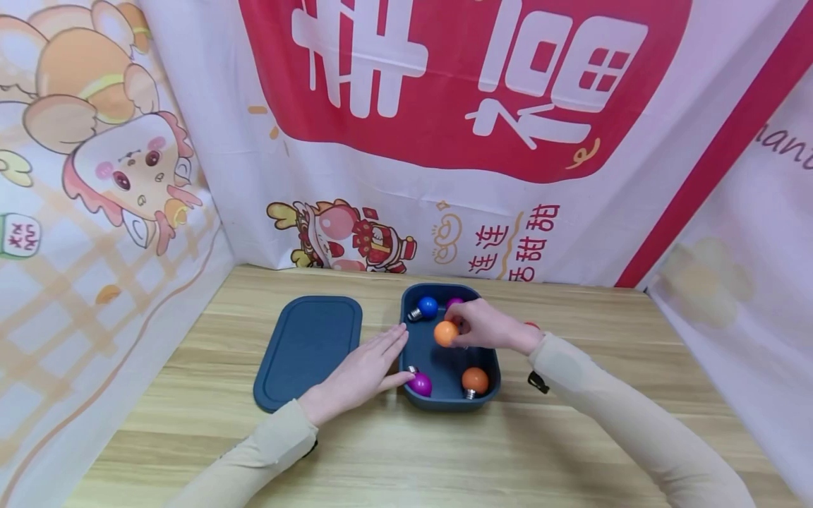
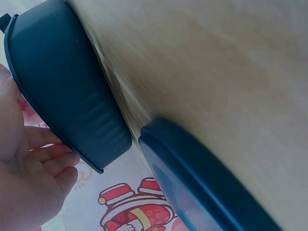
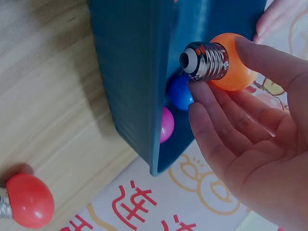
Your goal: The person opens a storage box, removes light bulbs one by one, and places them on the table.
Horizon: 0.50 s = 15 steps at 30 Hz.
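My right hand [image 1: 492,326] pinches an orange light bulb [image 3: 236,65] between thumb and fingers, over the inside of a dark blue box [image 1: 441,363]. The bulb's silver screw base points back toward the wrist camera. The fingers of my left hand [image 1: 365,367] lie fairly straight along the box's left rim. Inside the box are a blue bulb [image 1: 428,307] at the far left, a magenta bulb [image 1: 420,384] at the near left and another orange bulb [image 1: 475,381] at the near right. A pink-purple bulb [image 3: 166,124] at the far end is partly hidden.
A dark blue lid [image 1: 311,349] lies flat on the wooden table [image 1: 394,458], left of the box. To the right of the box, a red bulb [image 3: 32,200] rests on the table, mostly hidden behind my right wrist in the head view. Printed cloth [image 1: 381,162] hangs behind.
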Available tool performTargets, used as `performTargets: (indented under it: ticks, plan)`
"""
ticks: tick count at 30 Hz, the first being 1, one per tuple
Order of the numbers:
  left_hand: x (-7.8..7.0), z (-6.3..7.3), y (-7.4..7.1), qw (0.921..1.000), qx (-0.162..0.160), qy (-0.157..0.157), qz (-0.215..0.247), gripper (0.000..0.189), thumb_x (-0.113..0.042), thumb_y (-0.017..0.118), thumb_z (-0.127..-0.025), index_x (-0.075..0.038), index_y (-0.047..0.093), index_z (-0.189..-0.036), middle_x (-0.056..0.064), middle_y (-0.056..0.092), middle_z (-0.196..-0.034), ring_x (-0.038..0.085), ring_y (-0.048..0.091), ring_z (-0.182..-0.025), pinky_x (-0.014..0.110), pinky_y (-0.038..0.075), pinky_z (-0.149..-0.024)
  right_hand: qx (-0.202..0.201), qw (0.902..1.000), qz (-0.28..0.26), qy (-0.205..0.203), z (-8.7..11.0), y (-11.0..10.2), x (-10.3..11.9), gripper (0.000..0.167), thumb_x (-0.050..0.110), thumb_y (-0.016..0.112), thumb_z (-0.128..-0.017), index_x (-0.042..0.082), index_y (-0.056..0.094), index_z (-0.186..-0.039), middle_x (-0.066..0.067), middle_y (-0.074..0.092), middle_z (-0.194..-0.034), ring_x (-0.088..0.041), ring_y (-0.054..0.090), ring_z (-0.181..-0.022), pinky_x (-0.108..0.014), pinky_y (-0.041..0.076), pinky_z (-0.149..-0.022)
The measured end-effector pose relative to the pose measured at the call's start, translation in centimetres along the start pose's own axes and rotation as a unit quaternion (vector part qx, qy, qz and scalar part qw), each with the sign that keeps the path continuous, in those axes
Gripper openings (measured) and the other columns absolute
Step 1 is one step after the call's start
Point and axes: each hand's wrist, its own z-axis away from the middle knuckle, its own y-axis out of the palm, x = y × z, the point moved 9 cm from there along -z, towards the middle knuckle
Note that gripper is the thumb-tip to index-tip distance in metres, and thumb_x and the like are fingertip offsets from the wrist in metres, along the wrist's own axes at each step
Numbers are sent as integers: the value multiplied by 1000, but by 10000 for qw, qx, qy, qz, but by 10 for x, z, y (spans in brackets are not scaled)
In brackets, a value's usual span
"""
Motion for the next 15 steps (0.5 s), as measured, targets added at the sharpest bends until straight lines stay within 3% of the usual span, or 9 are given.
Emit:
performTargets:
  ticks: [9, 15]
  plan:
    - [0, 0, -1, 10000, -53, 65, -1, 78, -57, 51, -97, -3, 38, -152, 14, 36, -160, 29, 37, -148, 48, 38, -117, -305, 9991, -261, 152, 8, -22, -5, 31, 13, 76, -87, -1, 65, -113, -13, 73, -99, -14, 69, -75, -20, 58, -66]
    - [0, 0, 0, 9999, -40, 57, -109, 78, -58, 49, -98, -4, 37, -152, 13, 35, -161, 27, 36, -149, 45, 37, -119, -512, 9971, -301, 469, 16, -38, -15, 31, 17, 77, -87, 6, 66, -114, -9, 73, -105, -16, 68, -84, -29, 61, -75]
